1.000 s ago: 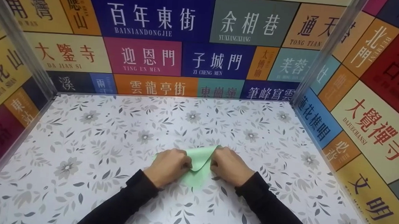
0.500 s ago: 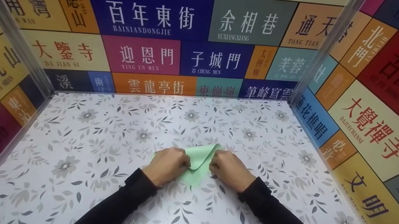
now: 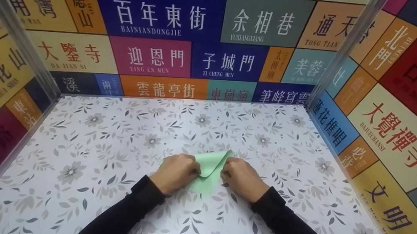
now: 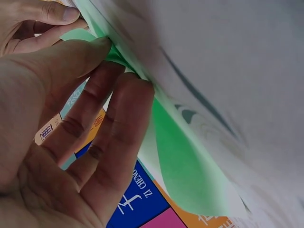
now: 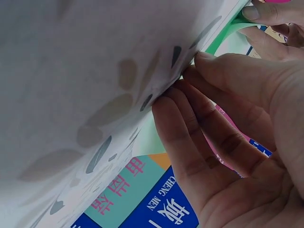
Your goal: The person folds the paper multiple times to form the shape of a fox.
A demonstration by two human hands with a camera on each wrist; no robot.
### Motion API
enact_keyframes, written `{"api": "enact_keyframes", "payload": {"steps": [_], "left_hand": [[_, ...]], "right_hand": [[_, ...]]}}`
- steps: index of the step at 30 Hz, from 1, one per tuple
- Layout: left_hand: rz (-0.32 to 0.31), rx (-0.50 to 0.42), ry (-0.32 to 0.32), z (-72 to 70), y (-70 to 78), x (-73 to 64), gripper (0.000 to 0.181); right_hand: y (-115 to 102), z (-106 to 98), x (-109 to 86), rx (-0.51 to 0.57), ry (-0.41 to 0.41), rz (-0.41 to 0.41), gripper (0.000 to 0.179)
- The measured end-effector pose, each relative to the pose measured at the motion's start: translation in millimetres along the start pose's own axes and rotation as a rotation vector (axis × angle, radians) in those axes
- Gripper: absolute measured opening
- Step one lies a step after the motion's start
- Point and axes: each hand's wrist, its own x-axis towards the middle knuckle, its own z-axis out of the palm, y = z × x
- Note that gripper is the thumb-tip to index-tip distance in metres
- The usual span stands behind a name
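A light green sheet, which looks like paper, lies between my hands on the floral-patterned table surface. Its upper part curls over in a soft fold, and a flat triangular part shows below. My left hand pinches the sheet at the left, thumb against fingers; in the left wrist view a green part spreads out beyond the fingertips. On the other side my right hand pinches near the raised right corner, its fingertips down at the table. The hands cover the sheet's outer ends.
Walls printed with colourful sign panels stand behind and on both sides of the table. Clear edge strips run up the corners. Both forearms wear black sleeves.
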Motion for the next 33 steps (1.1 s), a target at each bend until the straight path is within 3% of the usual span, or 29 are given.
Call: {"api": "enact_keyframes", "payload": {"steps": [12,18,26,33], "left_hand": [[0.029,-0.045,0.007,-18.1,7.8,-2.6,0.009],[0.068,-0.023,-0.004,-24.7,14.6,-3.2,0.012],[0.098,-0.006,-0.072,-20.6,19.2,-4.7,0.009],[0.109,0.002,-0.081,-14.4,21.6,-6.6,0.009]], "right_hand": [[-0.6,-0.2,0.5,-0.008,-0.004,-0.013,0.016],[-0.6,-0.4,0.7,0.004,-0.012,-0.009,0.019],[-1.9,-1.7,0.3,0.005,-0.014,0.001,0.016],[-3.0,-1.4,-0.3,0.002,-0.007,0.011,0.015]]}}
